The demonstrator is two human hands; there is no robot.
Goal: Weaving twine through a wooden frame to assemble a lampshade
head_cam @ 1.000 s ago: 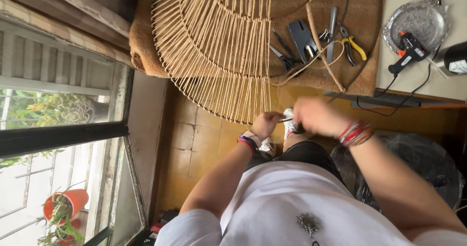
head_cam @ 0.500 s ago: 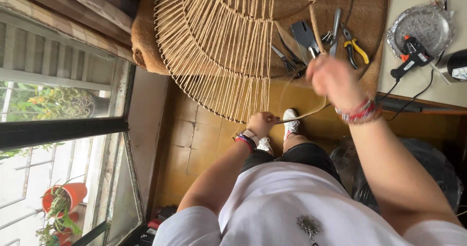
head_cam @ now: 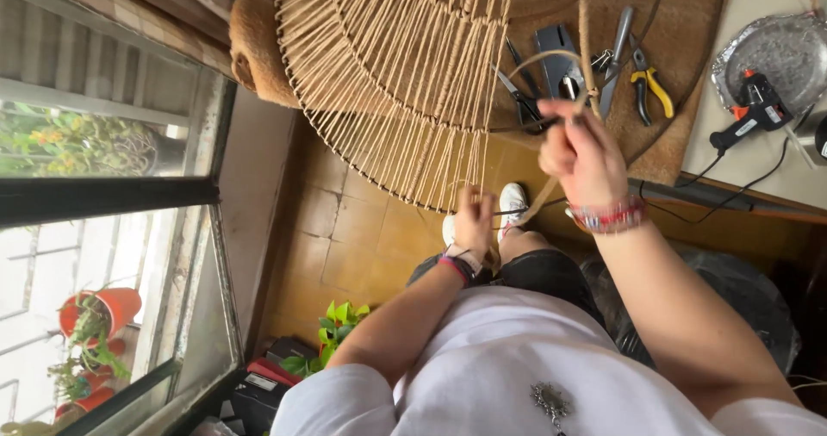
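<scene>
A large round wire frame (head_cam: pixel 379 83) strung with many tan cords leans over a brown mat. My left hand (head_cam: pixel 474 221) pinches the frame's lower rim, where the cords end. My right hand (head_cam: pixel 581 156) is raised above it and closed on a strand of tan cord (head_cam: pixel 551 57), which loops up from the fingers and runs back down to the rim. Beaded bracelets sit on both wrists.
Scissors (head_cam: pixel 521 100), pliers with yellow handles (head_cam: pixel 646 87), a black case (head_cam: pixel 560 61) and a metal tool lie on the mat. A glue gun (head_cam: pixel 754 113) rests on a foil tray at the right. A window and potted plants (head_cam: pixel 95 333) are at the left.
My right hand has pulled the cord up and away from the frame's rim, drawing out a long loop. My left hand has stayed on the rim.
</scene>
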